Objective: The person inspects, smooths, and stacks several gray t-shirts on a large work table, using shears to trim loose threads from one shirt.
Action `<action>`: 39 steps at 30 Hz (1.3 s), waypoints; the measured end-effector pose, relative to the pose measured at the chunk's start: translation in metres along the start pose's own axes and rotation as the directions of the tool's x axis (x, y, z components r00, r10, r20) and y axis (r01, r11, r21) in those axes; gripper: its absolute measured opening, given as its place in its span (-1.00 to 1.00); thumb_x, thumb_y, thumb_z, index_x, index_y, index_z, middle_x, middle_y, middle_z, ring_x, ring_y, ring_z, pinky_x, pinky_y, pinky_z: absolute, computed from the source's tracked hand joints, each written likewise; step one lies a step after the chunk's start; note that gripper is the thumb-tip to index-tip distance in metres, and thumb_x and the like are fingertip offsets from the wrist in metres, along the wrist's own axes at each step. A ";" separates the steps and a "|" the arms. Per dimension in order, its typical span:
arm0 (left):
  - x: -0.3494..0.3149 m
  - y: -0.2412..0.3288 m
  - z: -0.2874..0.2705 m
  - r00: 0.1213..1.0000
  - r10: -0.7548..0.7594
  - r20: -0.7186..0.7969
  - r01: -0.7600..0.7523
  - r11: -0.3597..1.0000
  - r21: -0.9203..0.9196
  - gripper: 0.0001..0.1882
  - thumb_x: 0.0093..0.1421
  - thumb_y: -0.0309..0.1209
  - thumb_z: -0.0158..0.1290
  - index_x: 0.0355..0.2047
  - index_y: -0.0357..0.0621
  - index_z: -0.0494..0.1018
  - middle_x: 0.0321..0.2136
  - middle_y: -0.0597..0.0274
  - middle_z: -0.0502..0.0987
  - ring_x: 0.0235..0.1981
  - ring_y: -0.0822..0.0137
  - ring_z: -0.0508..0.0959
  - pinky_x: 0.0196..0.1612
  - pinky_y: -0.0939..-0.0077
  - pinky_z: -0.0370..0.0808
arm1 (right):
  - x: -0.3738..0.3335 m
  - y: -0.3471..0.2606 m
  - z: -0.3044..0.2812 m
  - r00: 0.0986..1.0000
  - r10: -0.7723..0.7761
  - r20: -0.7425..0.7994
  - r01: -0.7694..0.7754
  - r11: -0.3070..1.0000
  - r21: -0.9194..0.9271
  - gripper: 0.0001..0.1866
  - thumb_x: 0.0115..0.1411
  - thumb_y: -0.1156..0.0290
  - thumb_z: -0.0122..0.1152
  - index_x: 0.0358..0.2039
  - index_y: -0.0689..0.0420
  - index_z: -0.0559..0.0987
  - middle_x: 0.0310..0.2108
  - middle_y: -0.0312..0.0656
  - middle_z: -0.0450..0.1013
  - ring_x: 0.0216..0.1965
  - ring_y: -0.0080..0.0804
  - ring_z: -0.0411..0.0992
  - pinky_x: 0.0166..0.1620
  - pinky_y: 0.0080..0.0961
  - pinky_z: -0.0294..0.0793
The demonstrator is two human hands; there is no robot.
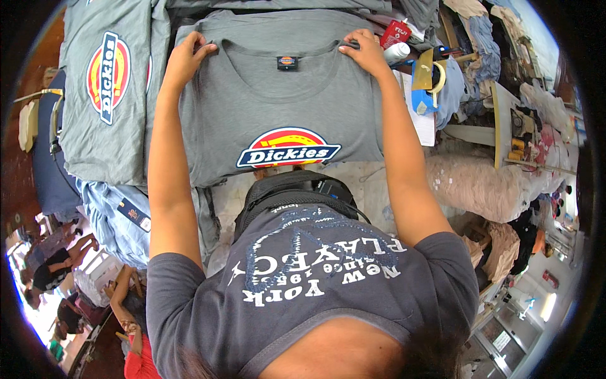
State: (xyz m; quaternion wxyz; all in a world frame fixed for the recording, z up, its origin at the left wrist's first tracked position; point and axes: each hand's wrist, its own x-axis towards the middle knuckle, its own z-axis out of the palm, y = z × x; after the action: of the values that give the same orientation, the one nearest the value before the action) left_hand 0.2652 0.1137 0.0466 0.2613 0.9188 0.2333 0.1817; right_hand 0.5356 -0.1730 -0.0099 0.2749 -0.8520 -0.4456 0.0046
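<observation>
A grey T-shirt point(278, 104) lies spread in front of me, its wide neckline at the far side. Inside the neck a small black label point(287, 62) shows, and a red, yellow and blue printed logo point(290, 148) sits at the near edge. My left hand point(187, 57) pinches the shirt's left shoulder by the neckline. At the opposite shoulder, my right hand point(367, 52) pinches the cloth between thumb and fingers. Both arms reach straight forward along the shirt's sides.
More grey shirts point(136, 139) are piled at the left. On the right are a tape dispenser point(421, 85), a white bottle point(397, 52), a red container point(396, 34) and paper point(421, 123). Bagged garments point(480, 180) lie farther right. Other people sit at the lower left.
</observation>
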 end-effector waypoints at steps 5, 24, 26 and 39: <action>-0.012 0.010 -0.021 0.996 -0.032 -0.083 0.036 0.998 0.044 -0.68 0.01 -0.21 0.06 -0.46 -0.21 0.27 -0.58 0.11 0.45 -0.54 0.14 0.43 -0.48 0.46 0.31 | 0.016 -0.007 -0.019 0.999 0.036 0.032 -0.046 0.922 0.383 -0.73 -0.11 0.25 0.24 -0.40 0.09 0.45 -0.42 -0.25 0.44 -0.32 -0.35 0.39 -0.24 -0.49 0.32; -0.110 0.166 0.156 0.731 0.568 0.377 -0.610 0.792 -0.010 -0.23 -0.06 0.18 -0.14 0.14 0.22 0.01 0.19 0.33 -0.08 0.21 0.18 -0.13 0.13 -0.09 -0.15 | 0.056 -0.022 0.006 0.998 -0.067 -0.002 0.066 0.972 0.225 -0.77 0.03 0.22 0.05 -0.47 0.13 0.47 -0.43 -0.15 0.44 -0.42 -0.18 0.40 -0.36 -0.38 0.34; -0.108 0.165 0.153 0.707 0.559 0.433 -0.614 0.789 -0.018 -0.19 -0.07 0.22 -0.18 0.16 0.22 -0.05 0.19 0.34 -0.12 0.22 0.17 -0.17 0.13 -0.11 -0.16 | 0.058 -0.023 0.016 0.986 -0.115 -0.117 0.130 0.983 0.131 -0.78 0.03 0.21 0.04 -0.48 0.10 0.46 -0.45 -0.17 0.43 -0.41 -0.14 0.39 -0.37 -0.34 0.34; -0.103 0.166 0.150 0.702 0.555 0.445 -0.605 0.795 -0.038 -0.19 -0.09 0.26 -0.20 0.14 0.19 0.01 0.19 0.28 -0.09 0.21 0.13 -0.15 0.12 -0.11 -0.15 | 0.068 -0.012 0.033 0.955 -0.120 -0.270 0.148 0.985 0.085 -0.81 0.05 0.22 0.01 -0.46 0.06 0.42 -0.46 -0.19 0.41 -0.42 -0.12 0.38 -0.40 -0.32 0.33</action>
State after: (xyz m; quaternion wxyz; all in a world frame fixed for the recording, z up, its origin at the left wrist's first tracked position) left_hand 0.3040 -0.1243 -0.0009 0.1844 0.9746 -0.1226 0.0321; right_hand 0.5591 -0.1001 -0.0161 0.3756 -0.7973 -0.4608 -0.1042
